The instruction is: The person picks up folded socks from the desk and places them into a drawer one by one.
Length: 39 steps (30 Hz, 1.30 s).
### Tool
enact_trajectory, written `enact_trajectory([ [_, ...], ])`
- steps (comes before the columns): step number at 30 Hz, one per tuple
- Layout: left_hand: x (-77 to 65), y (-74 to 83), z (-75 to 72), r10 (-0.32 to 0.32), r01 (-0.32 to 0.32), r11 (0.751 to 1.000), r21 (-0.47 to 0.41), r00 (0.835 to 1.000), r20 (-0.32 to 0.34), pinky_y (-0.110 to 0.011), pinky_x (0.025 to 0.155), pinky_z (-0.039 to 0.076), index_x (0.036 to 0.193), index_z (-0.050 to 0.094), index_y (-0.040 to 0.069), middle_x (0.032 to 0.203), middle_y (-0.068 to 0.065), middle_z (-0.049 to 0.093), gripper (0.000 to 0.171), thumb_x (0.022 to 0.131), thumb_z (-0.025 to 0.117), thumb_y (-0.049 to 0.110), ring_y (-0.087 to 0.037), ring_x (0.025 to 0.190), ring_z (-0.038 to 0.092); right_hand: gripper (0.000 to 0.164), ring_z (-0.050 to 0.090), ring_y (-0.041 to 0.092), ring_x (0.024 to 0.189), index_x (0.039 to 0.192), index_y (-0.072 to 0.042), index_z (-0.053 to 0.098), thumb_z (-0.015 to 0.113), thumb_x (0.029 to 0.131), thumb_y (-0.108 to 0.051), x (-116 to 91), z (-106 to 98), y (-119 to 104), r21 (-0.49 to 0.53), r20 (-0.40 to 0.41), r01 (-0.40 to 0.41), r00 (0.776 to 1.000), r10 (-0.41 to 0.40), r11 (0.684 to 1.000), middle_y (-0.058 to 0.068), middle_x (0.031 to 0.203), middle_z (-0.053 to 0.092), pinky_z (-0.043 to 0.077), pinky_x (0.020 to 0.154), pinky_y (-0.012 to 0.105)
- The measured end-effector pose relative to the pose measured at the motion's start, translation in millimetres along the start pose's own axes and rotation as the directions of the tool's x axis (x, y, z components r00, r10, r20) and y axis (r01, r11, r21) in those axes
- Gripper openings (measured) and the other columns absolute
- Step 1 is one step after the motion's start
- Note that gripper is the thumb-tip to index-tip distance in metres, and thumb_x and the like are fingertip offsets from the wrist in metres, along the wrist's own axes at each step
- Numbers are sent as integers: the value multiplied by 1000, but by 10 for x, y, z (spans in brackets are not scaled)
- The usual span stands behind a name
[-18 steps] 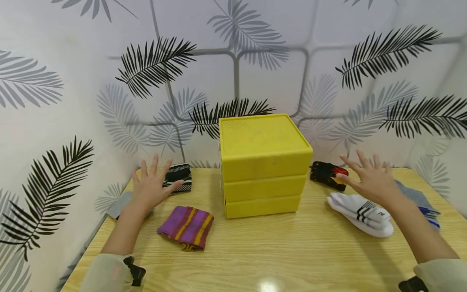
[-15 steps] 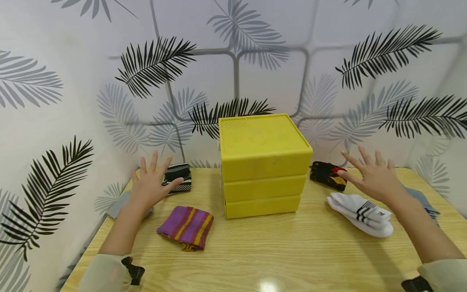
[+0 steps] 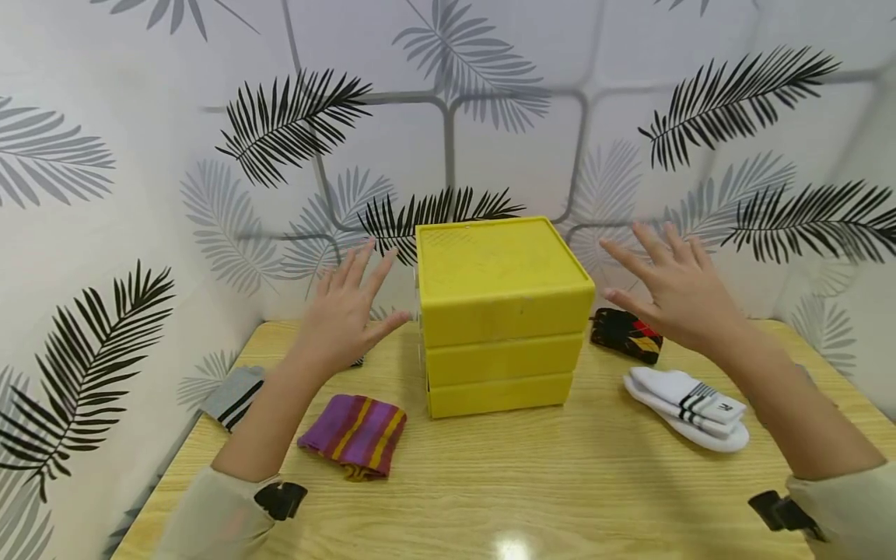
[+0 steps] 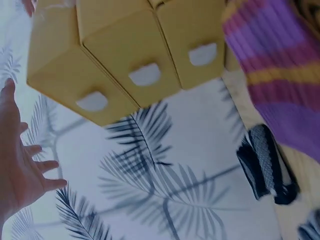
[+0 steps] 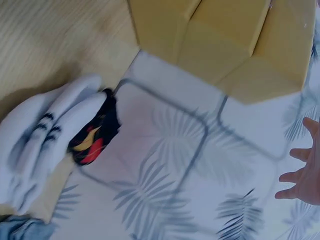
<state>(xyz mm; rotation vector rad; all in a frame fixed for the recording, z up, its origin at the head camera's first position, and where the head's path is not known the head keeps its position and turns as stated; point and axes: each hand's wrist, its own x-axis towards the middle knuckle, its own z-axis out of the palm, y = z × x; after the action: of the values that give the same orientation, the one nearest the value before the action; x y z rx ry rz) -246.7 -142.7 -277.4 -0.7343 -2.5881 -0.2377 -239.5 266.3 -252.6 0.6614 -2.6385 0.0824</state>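
Note:
A yellow drawer box point(image 3: 504, 319) with three tiers stands at the middle back of the table. My left hand point(image 3: 343, 315) hovers just left of it, fingers spread, holding nothing. On the box's right my right hand point(image 3: 675, 295) hangs in the air with spread fingers, also holding nothing. White tabs point(image 4: 145, 74) show on one side of the box in the left wrist view. A folded purple sock with yellow stripes point(image 3: 357, 435) lies in front of the left hand. White socks with black stripes point(image 3: 689, 408) lie below the right hand.
A black sock with red and yellow point(image 3: 626, 334) lies at the back right. A grey sock point(image 3: 234, 397) sits at the left edge. A black-and-white sock point(image 4: 265, 165) is mostly hidden behind the left hand in the head view. Patterned walls point(image 3: 518, 155) enclose the table point(image 3: 490, 490).
Both hands have risen and moved inward toward the yellow box, the left going right and the right going left. The socks and box have stayed in place.

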Motion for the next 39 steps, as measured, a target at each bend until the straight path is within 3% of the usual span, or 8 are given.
enact_trajectory([
  [5,162,245,55,177,-178,984,-13,983,-36,-45,107,-1,149,13,17,152,-12,3,79,89,30,65,-26,137,-2,63,3,42,134,147,-27,25,46,92,-51,160,33,-331,7,-21,116,993,-116,993,14,151,14,1,103,58],
  [8,237,334,148,272,-272,962,11,960,-71,-41,108,1,148,17,11,151,-15,12,80,90,41,59,-29,137,6,64,5,40,134,146,-28,27,47,91,-52,228,104,-489,10,-27,155,988,-154,988,12,151,14,6,103,59],
  [15,358,369,422,455,-435,890,133,855,-250,-45,104,24,134,46,7,133,-14,47,67,82,64,45,-33,123,40,61,23,39,131,141,-23,39,45,90,-56,305,335,-699,18,-124,279,953,-275,960,14,145,31,20,103,54],
  [19,378,365,518,492,-445,871,209,798,-347,-45,101,30,127,56,8,121,-13,57,58,81,67,43,-33,114,49,61,40,38,120,137,-18,44,45,90,-56,325,478,-731,-10,-237,357,907,-349,934,14,135,44,31,95,55],
  [23,367,380,563,485,-447,873,193,767,-419,-46,99,32,124,59,8,117,-13,59,54,80,70,38,-34,110,52,57,45,38,114,137,-16,44,56,89,-44,332,595,-718,-65,-331,398,856,-396,915,15,129,49,33,93,54],
  [28,348,418,583,452,-444,886,134,764,-460,-46,100,31,123,59,8,115,-13,60,52,80,71,34,-34,109,52,54,45,38,115,137,-17,43,52,91,-43,341,661,-672,-83,-378,419,826,-418,904,15,129,49,33,93,53],
  [34,310,571,625,401,-378,914,149,784,-473,-48,100,29,122,60,8,114,-12,60,48,82,70,33,-34,108,52,54,45,36,114,135,-17,46,41,94,-51,356,655,-564,-32,-377,452,820,-430,891,13,128,50,34,89,52],
  [39,278,809,677,328,-268,944,190,805,-494,-48,100,29,121,61,9,113,-10,60,45,84,68,33,-31,107,51,52,44,33,116,132,-15,49,55,89,-44,370,605,-426,53,-344,494,825,-448,868,11,129,49,32,93,51],
])
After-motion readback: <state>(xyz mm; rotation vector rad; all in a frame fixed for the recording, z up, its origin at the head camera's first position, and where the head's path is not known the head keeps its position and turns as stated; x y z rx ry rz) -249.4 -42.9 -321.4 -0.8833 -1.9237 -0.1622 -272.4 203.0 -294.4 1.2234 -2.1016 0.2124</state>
